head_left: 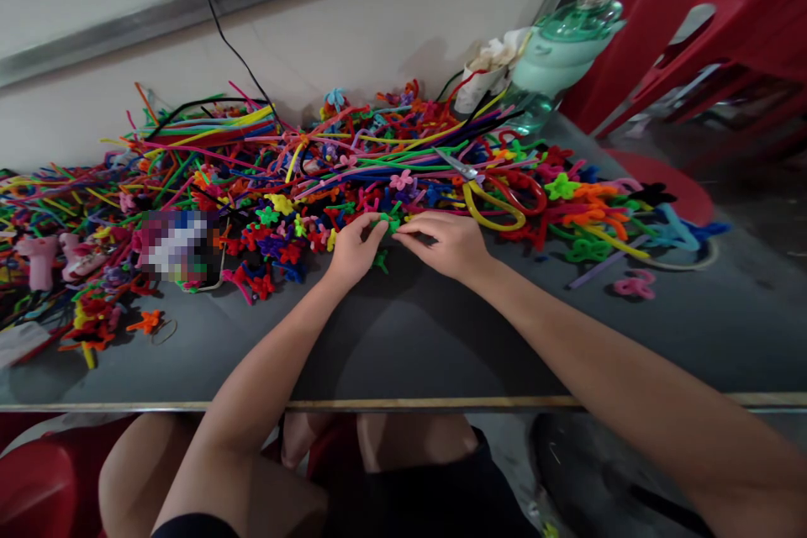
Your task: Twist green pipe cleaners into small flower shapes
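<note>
The person's left hand (357, 250) and right hand (445, 248) meet over the middle of the dark table (441, 353), thumbs and forefingers nearly closed as both pinch a small green pipe cleaner piece (392, 225) between them. That piece is at the near edge of a wide, multicoloured pile of pipe cleaners (353, 143), with scissors (504, 200) lying on the pile to the far right of the hands. A green bottle (558, 59) and a white cup (474, 88) stand farther right, near the wall (378, 34).
</note>
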Demonstrator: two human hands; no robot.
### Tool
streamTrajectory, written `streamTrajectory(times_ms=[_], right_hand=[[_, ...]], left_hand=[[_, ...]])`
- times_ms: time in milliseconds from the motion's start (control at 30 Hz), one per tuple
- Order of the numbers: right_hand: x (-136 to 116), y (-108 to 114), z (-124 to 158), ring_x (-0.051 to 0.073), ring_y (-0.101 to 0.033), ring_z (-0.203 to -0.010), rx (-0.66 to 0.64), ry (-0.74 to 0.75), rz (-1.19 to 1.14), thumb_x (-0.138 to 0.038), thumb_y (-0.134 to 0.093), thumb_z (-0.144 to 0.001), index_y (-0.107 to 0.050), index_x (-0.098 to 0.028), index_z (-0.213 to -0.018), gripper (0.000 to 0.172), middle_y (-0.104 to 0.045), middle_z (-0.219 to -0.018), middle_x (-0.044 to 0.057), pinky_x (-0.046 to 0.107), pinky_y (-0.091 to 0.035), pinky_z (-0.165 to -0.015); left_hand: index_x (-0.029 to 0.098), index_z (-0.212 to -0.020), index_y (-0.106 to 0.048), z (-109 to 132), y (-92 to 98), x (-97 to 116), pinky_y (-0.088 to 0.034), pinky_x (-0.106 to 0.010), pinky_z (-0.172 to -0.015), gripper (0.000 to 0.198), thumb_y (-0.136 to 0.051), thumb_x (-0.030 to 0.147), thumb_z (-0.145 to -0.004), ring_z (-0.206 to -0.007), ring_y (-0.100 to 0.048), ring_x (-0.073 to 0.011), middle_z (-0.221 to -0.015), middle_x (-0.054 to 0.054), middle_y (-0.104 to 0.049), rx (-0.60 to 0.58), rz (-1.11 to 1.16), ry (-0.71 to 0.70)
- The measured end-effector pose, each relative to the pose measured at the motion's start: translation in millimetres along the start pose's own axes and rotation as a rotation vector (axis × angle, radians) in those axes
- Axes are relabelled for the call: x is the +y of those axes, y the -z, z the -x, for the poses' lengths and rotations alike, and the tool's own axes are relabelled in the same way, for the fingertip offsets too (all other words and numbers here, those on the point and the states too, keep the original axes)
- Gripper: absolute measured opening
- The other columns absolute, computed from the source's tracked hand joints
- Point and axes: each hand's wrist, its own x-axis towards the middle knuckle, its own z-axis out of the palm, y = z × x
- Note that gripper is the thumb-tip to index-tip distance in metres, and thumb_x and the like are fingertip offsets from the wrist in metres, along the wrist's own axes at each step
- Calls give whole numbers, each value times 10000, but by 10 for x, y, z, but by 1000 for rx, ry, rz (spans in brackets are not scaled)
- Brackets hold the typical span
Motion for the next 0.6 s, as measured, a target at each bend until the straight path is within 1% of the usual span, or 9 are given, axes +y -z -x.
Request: streamTrajectory(times_ms=[67,100,200,300,467,600], right_hand=[[-2,1,2,182,-707,-711,-10,5,17,-277,-633,-857,-719,-191,-826,125,-743,-787,49,281,-553,-648],[-6,4,-1,182,-706,-712,-12,1,17,-279,-634,-857,-718,-192,-829,124,-742,-789,49,284,-553,-650],[-22,26,-25,179,-700,-718,21,-33,-18,-287,-640,-854,-712,-195,-832,118,-738,-795,51,284,-552,-652],[-32,53,-60,183,-699,-758,73,-61,-64,-283,-651,-849,-708,-201,-817,106,-734,-807,55,291,-557,-685],[-20,63,-72,184,-701,-797,59,-75,-96,-289,-641,-860,-728,-235,-885,105,-744,-864,44,312,-565,-728],[-10,55,-57,176,-702,-781,62,-64,-108,-267,-624,-871,-736,-243,-882,116,-746,-851,38,307,-569,-717]], left_hand=[[166,-901,-648,-1,-6,-8,-484,-215,-582,124,-571,257,-866,-601,-601,-99,-739,-7,-659,-76,54,36],[166,-904,-642,0,-8,-8,-486,-210,-573,120,-564,251,-869,-583,-599,-94,-725,-3,-653,-93,74,41],[166,-889,-642,-2,1,2,-501,-207,-579,108,-579,248,-856,-578,-604,-86,-751,-5,-660,-80,88,27],[163,-840,-649,-13,20,9,-503,-205,-570,104,-603,256,-836,-579,-603,-86,-751,-8,-666,-65,82,20],[164,-790,-673,-17,42,19,-487,-204,-569,124,-609,262,-828,-600,-596,-95,-686,-2,-654,-102,51,-36],[157,-809,-695,0,46,37,-475,-214,-563,144,-606,267,-833,-590,-591,-101,-672,-9,-660,-131,29,-33]])
